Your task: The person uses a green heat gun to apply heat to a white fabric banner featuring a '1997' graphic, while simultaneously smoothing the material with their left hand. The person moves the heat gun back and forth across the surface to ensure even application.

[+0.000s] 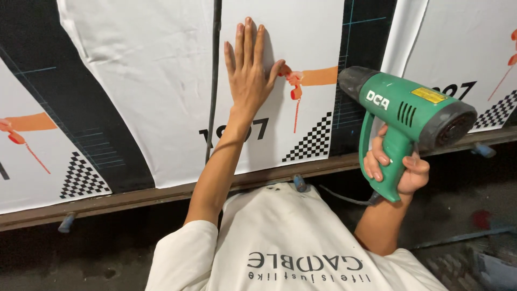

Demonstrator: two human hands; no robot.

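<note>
White printed sheet under flat, open left hand; right hand grips green heat gun: keep heat moving, press wrinkles outward.

White printed poster panels with black bands, orange stripes, checkered patches under the flat left hand, small yellow rectangular label on the green heat gun, above the right hand's grip
</note>
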